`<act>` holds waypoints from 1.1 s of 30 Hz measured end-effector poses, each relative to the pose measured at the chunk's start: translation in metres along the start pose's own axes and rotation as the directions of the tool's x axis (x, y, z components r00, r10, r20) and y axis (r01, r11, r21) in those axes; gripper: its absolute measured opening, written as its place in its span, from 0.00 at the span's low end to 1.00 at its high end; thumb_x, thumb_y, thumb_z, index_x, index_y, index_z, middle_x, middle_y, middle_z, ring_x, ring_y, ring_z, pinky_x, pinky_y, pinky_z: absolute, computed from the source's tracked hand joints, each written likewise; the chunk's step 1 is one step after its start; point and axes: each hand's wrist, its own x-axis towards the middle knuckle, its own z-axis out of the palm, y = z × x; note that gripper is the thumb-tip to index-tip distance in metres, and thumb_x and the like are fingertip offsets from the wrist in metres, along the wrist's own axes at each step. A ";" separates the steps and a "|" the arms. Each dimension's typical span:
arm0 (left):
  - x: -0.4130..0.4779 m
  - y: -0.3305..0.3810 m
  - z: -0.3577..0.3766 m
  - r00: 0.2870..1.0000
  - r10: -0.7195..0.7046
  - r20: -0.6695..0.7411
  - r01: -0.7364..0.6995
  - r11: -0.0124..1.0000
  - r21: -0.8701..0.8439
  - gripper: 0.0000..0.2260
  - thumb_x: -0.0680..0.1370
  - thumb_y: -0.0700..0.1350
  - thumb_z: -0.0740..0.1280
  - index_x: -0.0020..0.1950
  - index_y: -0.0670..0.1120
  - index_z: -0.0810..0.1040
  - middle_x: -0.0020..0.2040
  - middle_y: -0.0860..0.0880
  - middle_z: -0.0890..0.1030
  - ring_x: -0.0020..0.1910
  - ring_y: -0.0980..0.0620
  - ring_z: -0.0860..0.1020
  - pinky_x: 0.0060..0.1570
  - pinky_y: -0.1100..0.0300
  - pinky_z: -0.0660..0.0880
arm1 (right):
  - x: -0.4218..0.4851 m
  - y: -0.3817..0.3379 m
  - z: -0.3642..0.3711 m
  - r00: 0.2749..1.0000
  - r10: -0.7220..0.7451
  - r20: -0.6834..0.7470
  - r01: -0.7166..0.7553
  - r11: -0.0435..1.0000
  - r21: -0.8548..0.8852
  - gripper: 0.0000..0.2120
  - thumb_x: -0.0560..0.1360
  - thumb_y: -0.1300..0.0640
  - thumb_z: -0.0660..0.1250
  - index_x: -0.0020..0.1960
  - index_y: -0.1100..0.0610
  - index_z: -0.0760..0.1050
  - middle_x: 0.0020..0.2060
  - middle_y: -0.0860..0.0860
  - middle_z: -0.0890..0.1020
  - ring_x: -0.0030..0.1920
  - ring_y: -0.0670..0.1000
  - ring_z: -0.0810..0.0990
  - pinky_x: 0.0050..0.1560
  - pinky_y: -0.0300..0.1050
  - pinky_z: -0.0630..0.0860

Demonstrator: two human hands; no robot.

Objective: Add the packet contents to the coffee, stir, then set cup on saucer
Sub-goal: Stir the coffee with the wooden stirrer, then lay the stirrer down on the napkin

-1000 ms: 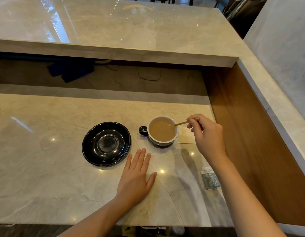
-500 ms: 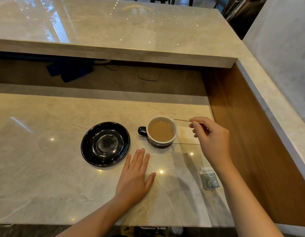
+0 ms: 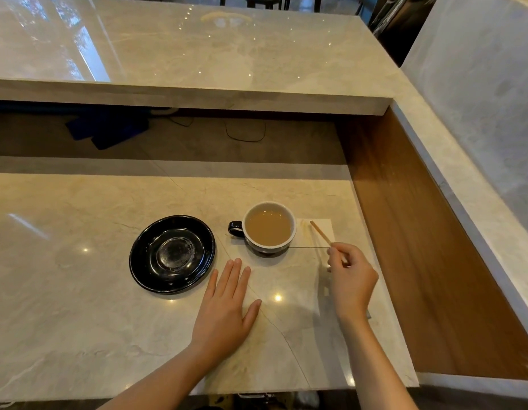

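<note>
A dark cup (image 3: pixel 268 227) with a white inside holds light brown coffee and stands on the marble counter, handle to the left. An empty black saucer (image 3: pixel 172 254) lies to its left. My right hand (image 3: pixel 350 275) pinches a thin wooden stir stick (image 3: pixel 320 232) just right of the cup, over a white napkin (image 3: pixel 316 233). The stick is out of the coffee, tip pointing up and left. My left hand (image 3: pixel 227 300) lies flat on the counter, fingers apart, below the gap between saucer and cup. The packet is hidden behind my right forearm.
A raised marble bar top (image 3: pixel 197 54) runs across the back, with a dark recess beneath holding blue cloth (image 3: pixel 106 128) and cables. A wooden side panel (image 3: pixel 419 247) walls the right side. The counter's front edge is close to my forearms.
My right hand lifted the stir stick out of the coffee and moved it right and toward me, beside the cup. My left hand stayed flat on the counter.
</note>
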 end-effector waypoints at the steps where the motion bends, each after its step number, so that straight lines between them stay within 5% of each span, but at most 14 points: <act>1: 0.000 0.000 0.000 1.000 0.001 -0.001 -0.001 1.000 0.000 0.29 0.78 0.60 0.47 0.74 0.46 0.55 0.75 0.45 0.55 0.75 0.49 0.49 0.70 0.49 0.46 | -0.002 0.001 0.004 1.000 0.011 -0.001 -0.011 1.000 -0.016 0.06 0.76 0.62 0.64 0.48 0.55 0.79 0.36 0.43 0.79 0.38 0.43 0.78 0.34 0.28 0.73; 6: 0.001 0.000 0.000 1.000 -0.009 0.006 0.009 1.000 0.001 0.29 0.78 0.61 0.45 0.75 0.46 0.52 0.76 0.45 0.53 0.75 0.49 0.46 0.70 0.48 0.46 | -0.005 0.012 0.015 0.997 0.069 0.044 -0.057 0.974 -0.221 0.07 0.76 0.61 0.63 0.54 0.58 0.74 0.35 0.51 0.80 0.36 0.49 0.78 0.41 0.47 0.78; 10: 0.000 0.000 0.000 1.000 -0.010 0.005 0.010 1.000 -0.006 0.29 0.78 0.61 0.45 0.75 0.47 0.51 0.76 0.46 0.51 0.75 0.49 0.45 0.70 0.48 0.45 | 0.000 0.015 0.014 0.980 0.139 0.139 -0.068 0.902 -0.425 0.08 0.76 0.58 0.63 0.54 0.60 0.73 0.44 0.56 0.81 0.42 0.54 0.78 0.44 0.48 0.76; 16: 0.000 -0.001 0.000 1.000 -0.007 0.003 0.007 1.000 -0.009 0.29 0.78 0.61 0.46 0.75 0.47 0.52 0.76 0.46 0.52 0.75 0.49 0.47 0.70 0.49 0.45 | 0.012 0.013 0.016 0.964 0.145 0.223 0.013 0.811 -0.585 0.07 0.76 0.57 0.63 0.43 0.61 0.76 0.39 0.57 0.81 0.39 0.56 0.79 0.42 0.50 0.79; 23: 0.000 -0.001 0.001 1.000 0.003 -0.006 -0.003 1.000 -0.006 0.28 0.78 0.60 0.49 0.74 0.46 0.54 0.75 0.45 0.54 0.74 0.49 0.48 0.70 0.49 0.45 | 0.012 0.017 0.014 0.965 0.135 0.227 0.024 0.811 -0.585 0.09 0.75 0.58 0.64 0.40 0.61 0.76 0.36 0.56 0.80 0.36 0.54 0.77 0.38 0.47 0.75; 33: 0.000 -0.001 0.001 1.000 0.002 -0.014 -0.003 1.000 -0.014 0.28 0.78 0.60 0.50 0.75 0.46 0.54 0.75 0.45 0.54 0.75 0.49 0.48 0.71 0.49 0.44 | 0.003 0.019 0.024 0.989 0.080 0.123 -0.014 0.885 -0.465 0.09 0.77 0.57 0.62 0.49 0.62 0.78 0.42 0.57 0.82 0.40 0.54 0.78 0.41 0.44 0.74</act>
